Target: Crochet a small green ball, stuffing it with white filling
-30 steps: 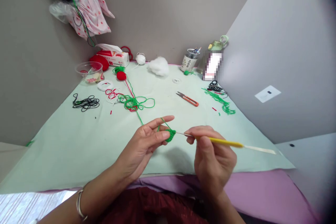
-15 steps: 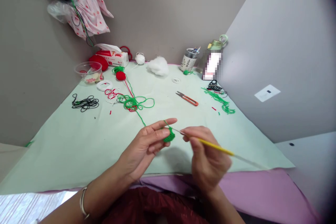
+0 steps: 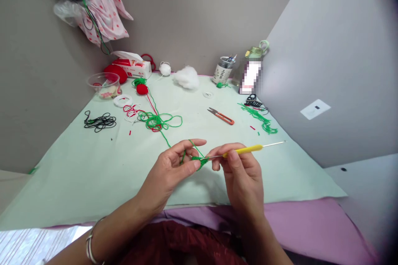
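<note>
My left hand pinches a small green crochet piece between thumb and fingers. Green yarn runs over its raised index finger and back to a loose green tangle on the table. In my right hand is a crochet hook with a yellow grip and metal ends. One metal end meets the top edge of the green piece; its very tip is hidden among the stitches and fingers. The other end points out to the right.
Orange thread snips lie beyond my hands. Black cord is at left, cut green strands at right. Along the back stand a tissue box, white stuffing, a pen holder and a phone with a blurred screen.
The crochet hook has swung from sloping down rightward to nearly level, its near end now in the green piece. My right hand moved slightly left and up; my left hand has tilted the piece.
</note>
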`<state>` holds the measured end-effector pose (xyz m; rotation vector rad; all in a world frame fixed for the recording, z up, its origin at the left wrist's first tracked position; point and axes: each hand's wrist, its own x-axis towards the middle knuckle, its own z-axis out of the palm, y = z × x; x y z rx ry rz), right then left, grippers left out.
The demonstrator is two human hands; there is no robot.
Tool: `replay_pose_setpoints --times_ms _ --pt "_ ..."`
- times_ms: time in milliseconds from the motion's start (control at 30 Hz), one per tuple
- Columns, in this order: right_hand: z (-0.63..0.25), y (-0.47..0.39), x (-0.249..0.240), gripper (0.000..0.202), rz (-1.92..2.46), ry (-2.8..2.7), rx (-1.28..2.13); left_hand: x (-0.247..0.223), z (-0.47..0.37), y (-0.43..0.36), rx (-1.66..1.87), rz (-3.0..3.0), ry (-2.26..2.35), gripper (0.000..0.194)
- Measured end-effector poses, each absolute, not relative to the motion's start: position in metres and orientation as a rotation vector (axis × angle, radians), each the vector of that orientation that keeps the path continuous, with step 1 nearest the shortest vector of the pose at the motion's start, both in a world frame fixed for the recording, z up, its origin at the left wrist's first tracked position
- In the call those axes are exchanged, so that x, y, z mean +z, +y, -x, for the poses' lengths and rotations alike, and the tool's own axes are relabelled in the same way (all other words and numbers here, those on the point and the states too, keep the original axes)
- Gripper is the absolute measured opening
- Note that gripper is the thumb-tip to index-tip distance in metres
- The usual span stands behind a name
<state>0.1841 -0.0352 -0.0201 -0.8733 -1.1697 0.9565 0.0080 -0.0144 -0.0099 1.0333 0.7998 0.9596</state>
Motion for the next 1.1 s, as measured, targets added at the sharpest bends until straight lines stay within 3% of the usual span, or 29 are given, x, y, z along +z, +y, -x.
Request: replay_pose_setpoints --times_ms 167,267,333,533,633,900,1100 --pt "-0.181 -0.044 -0.022 0.025 0.976 -1.525 0.466 -0.011 -0.011 -0.017 1.031 -1.117 0.898 0.033" --pt "-0.178 -0.048 -0.031 0.033 0.999 -1.723 0.058 -0.01 -0.016 -0.018 1.009 -0.97 0.835 0.048" --pt "-0.177 -0.048 -0.034 0.036 1.005 -1.712 -0.033 -0.009 -0.017 -0.016 0.906 -0.797 0.729 0.058" --pt "-0.179 -0.039 -0.021 0.024 0.887 -1.314 0.501 -0.004 -0.014 -0.01 0.891 -0.757 0.721 0.047" --pt "-0.177 -0.037 -0.017 0.021 0.905 -1.371 0.6 -0.005 -0.016 -0.013 0.957 -0.873 0.763 0.045" --pt "-0.178 -0.043 -0.032 0.044 0.962 -1.666 0.01 -0.006 -0.022 -0.012 0.861 -0.65 0.672 0.048" --pt "-0.182 -0.037 -0.02 0.021 0.879 -1.295 0.591 -0.003 -0.016 -0.01 0.922 -0.753 0.728 0.038"
